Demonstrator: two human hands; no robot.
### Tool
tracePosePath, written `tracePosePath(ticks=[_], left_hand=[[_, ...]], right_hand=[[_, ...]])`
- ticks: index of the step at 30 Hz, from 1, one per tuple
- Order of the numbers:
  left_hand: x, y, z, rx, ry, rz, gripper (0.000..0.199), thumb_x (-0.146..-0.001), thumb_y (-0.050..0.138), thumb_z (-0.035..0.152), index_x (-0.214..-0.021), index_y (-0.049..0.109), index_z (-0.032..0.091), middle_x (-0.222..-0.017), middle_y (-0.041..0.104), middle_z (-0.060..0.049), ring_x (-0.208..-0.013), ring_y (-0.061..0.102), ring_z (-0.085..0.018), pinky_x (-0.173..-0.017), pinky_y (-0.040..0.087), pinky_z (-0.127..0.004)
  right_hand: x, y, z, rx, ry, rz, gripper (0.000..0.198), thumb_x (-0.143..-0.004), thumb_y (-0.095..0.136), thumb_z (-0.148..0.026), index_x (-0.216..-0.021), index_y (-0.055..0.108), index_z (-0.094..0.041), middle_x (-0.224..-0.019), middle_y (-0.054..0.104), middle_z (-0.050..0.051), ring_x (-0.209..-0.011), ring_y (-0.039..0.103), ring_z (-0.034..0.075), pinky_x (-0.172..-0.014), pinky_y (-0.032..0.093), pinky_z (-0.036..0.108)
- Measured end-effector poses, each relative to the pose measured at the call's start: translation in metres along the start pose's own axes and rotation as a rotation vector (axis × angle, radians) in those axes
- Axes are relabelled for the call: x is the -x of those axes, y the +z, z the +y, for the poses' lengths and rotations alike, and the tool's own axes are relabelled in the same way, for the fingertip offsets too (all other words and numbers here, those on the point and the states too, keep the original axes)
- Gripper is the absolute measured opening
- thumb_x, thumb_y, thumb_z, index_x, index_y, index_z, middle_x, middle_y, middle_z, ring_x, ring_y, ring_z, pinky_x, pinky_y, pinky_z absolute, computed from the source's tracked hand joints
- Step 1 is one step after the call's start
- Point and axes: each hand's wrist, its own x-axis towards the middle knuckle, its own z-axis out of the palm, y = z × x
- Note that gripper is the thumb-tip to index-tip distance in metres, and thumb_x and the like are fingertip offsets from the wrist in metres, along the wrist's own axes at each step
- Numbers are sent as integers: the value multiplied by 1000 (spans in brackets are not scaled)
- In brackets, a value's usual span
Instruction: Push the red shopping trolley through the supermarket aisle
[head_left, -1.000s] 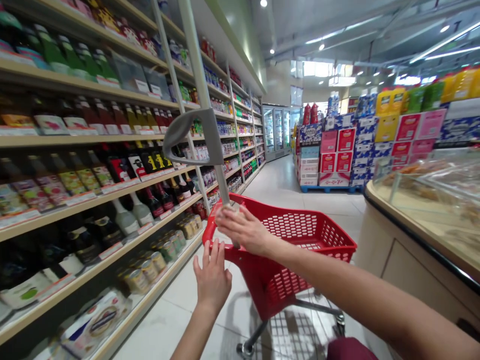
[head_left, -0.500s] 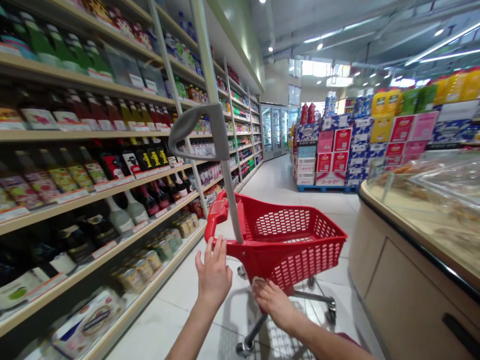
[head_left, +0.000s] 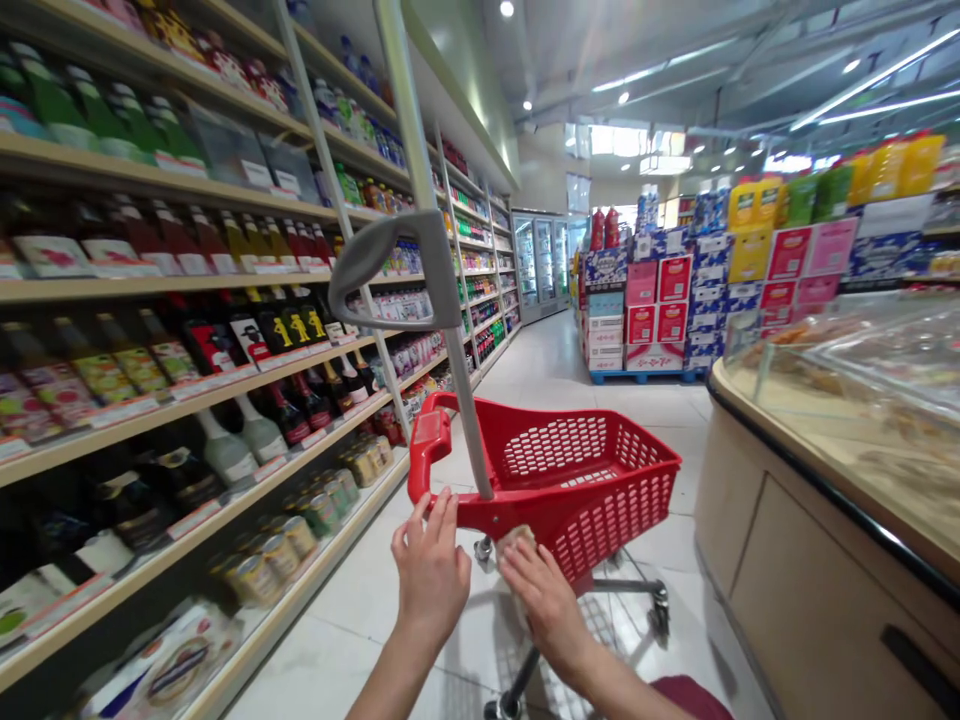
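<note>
A red plastic shopping cart (head_left: 600,500) with perforated sides stands on the floor in front of me, its basket showing no goods. A grey upright pole with a loop handle (head_left: 397,270) rises at its near end. My left hand (head_left: 431,570) holds the near rim, its fingertips hooked over the edge. Under the fingers of my right hand (head_left: 551,610) is a pale wiping cloth (head_left: 517,537), pressed against the cart's near side just below the rim. Part of the cloth is hidden by the palm.
Shelves of bottles and cans (head_left: 247,370) run along the left. A display counter with a glass edge (head_left: 825,470) stands close on the right. Farther off are stacked drink cartons (head_left: 660,310) on a blue pallet and glass-door fridges (head_left: 544,260).
My right hand with the cloth has shifted up slightly along the cart's side. The view has tilted a little, and the cart sits slightly lower and further left. My left hand stays on the rim.
</note>
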Motion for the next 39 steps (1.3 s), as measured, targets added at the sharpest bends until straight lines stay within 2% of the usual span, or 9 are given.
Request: tracePosePath(ticks=[4,7,11,15,23,26,30,35,39], left_hand=[[-16,5,-10,123,-22,-9,43,-75,39,21,-118,46,20,-118,55,-6,-108,46,-22,-88,32,-42],[-35,13,-23,203,47,-60,36,-76,44,35,-110,51,22,-119,55,-6,-110,47,-22,-91,29,-45],[-49,20,-21,221,86,-93,20,-75,48,36,-88,59,26,-102,64,-1,-107,49,-22,-90,27,-44],[-52,24,7,220,79,13,15,-76,46,30,-82,58,23,-93,66,-3,-102,51,-22,-84,29,-42],[-54,38,80,441,382,206,20,-76,46,26,-89,60,21,-79,65,-1,-75,57,-16,-79,37,-35],[-64,45,79,551,524,219,29,-77,43,29,-102,56,23,-94,66,-3,-86,58,-16,-86,39,-34],[-86,49,62,477,246,118,35,-82,33,31,-108,55,20,-113,59,-7,-108,50,-22,-95,30,-51],[-86,38,77,433,252,-11,42,-82,35,36,-113,52,14,-120,53,-10,-116,43,-24,-97,29,-48],[-79,28,87,404,307,-27,41,-82,35,33,-113,52,13,-122,51,-11,-116,43,-23,-96,33,-41]], right_hand=[[-41,-17,9,-47,231,110,51,-82,31,-6,-130,34,-23,-130,43,8,-125,30,18,-99,28,46],[-60,-19,27,-65,301,23,54,-80,33,-5,-130,34,-27,-130,43,6,-123,33,18,-98,30,46],[-54,-24,60,-61,387,-125,52,-80,35,-7,-125,40,-32,-130,43,3,-122,34,19,-99,23,53],[-44,-34,74,-20,591,-56,49,-76,34,-6,-117,50,-29,-124,50,5,-117,42,22,-95,29,53],[-36,-65,50,17,409,258,47,-77,42,-12,-122,45,-25,-120,53,4,-112,47,16,-91,43,30],[-52,-98,51,5,411,183,41,-77,41,-12,-114,51,-24,-111,60,5,-104,54,16,-88,45,30],[-77,-136,60,-19,527,-8,38,-72,39,-7,-100,60,-22,-95,66,3,-88,61,15,-79,48,28],[-91,-145,54,77,671,-102,36,-70,37,-6,-90,63,-21,-86,68,1,-79,63,15,-71,49,26],[-92,-156,39,115,557,-171,37,-69,40,-6,-94,62,-23,-93,67,1,-84,61,15,-72,45,24]])
